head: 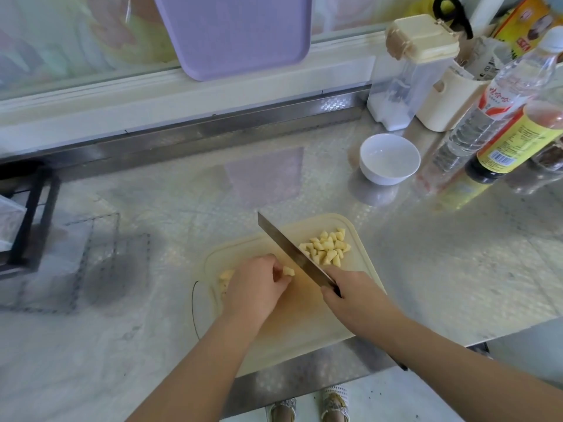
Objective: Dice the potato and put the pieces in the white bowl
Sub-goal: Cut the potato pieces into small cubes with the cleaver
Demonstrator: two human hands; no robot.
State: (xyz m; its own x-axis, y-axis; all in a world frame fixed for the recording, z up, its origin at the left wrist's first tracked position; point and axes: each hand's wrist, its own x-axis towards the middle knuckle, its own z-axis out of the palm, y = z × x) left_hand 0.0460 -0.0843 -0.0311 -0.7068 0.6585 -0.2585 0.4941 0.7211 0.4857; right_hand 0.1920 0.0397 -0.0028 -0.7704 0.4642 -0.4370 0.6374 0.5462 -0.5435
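Note:
A cream cutting board [307,327] lies at the counter's front edge. A pile of diced potato pieces [327,251] sits on its far right part. My left hand [256,287] curls over a potato strip [288,271] on the board's left; more potato [226,275] shows behind that hand. My right hand [344,292] grips the handle of a knife, whose blade [286,248] slants across the board between the strip and the pile. The white bowl [389,158] stands empty on the counter, beyond the board to the right.
Bottles [499,117], a clear container with a cream lid [405,80] and a cream holder [447,102] crowd the back right corner. A purple tray [234,35] leans against the back wall. A black rack [33,214] stands at the left. The steel counter ends just below the board.

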